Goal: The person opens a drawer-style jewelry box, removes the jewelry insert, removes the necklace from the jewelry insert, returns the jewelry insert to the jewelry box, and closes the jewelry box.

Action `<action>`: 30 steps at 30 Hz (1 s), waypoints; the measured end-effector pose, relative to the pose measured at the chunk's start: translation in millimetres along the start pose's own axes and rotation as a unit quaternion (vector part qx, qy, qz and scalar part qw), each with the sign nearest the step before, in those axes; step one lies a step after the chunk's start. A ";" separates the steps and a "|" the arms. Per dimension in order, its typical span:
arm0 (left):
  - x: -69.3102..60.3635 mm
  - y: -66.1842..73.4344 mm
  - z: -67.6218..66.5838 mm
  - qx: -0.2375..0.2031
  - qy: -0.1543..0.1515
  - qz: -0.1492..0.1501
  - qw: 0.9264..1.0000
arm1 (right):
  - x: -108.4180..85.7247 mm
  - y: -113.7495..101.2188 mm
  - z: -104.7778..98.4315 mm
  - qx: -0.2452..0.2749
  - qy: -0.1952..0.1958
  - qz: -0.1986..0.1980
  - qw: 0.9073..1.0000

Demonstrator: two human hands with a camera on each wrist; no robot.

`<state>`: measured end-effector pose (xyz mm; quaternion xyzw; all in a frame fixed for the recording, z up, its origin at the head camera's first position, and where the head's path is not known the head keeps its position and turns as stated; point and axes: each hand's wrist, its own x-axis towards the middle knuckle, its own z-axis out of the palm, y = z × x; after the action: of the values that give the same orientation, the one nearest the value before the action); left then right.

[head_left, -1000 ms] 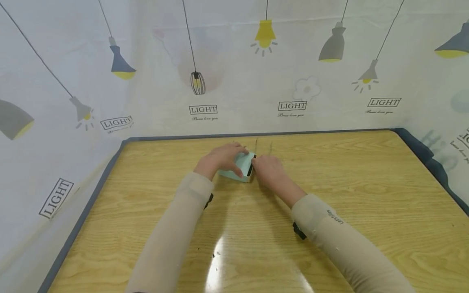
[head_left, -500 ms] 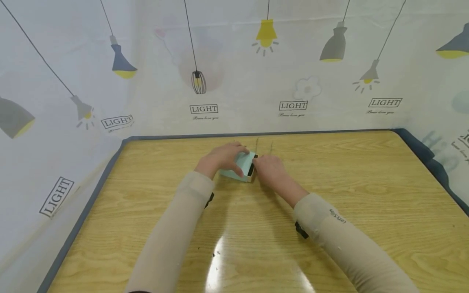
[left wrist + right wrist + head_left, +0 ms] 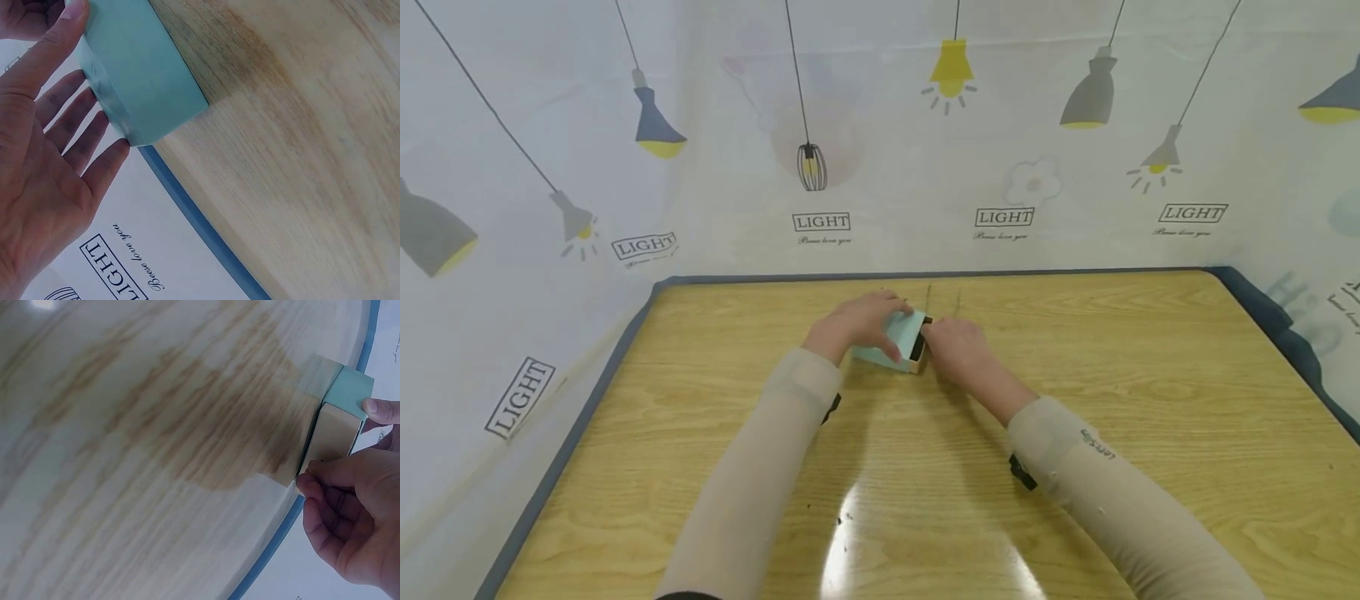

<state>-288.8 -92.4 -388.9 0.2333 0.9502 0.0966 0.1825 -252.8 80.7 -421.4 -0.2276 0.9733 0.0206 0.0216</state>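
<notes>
A mint-green box [image 3: 906,333] lies near the table's back edge, with a dark inner part showing at its right side. My left hand [image 3: 861,323] grips the green cover [image 3: 144,69] from the left, thumb on one side and fingertips along the other. At the right end, my right hand [image 3: 958,350] pinches the end of the inner tray, whose tan side [image 3: 331,434] sticks out of the green cover in the right wrist view. What the tray holds cannot be made out.
The wooden table [image 3: 760,500] has a dark blue edge band along its back. Behind it hangs a pale cloth [image 3: 895,167] printed with lamps. Small dark specks [image 3: 839,522] lie nearer the front.
The inner tray shows further out of the green cover at the right. My right hand has shifted slightly right with it, while my left hand keeps its grip.
</notes>
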 end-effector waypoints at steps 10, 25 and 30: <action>2.2 -1.0 1.0 0.009 0.002 0.006 1.000 | -0.6 2.3 1.2 0.000 0.002 -0.006 1.000; -2.2 2.9 -2.7 -0.001 -0.005 -0.001 1.000 | -2.1 7.5 2.9 -0.021 -0.012 -0.007 1.000; -0.1 1.5 -1.0 -0.006 -0.003 -0.004 1.000 | -4.9 8.8 1.6 -0.013 -0.008 -0.008 1.000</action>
<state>-288.5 -91.3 -387.6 0.2291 0.9499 0.1011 0.1872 -252.3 90.8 -422.5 -0.2350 0.9710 0.0351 0.0265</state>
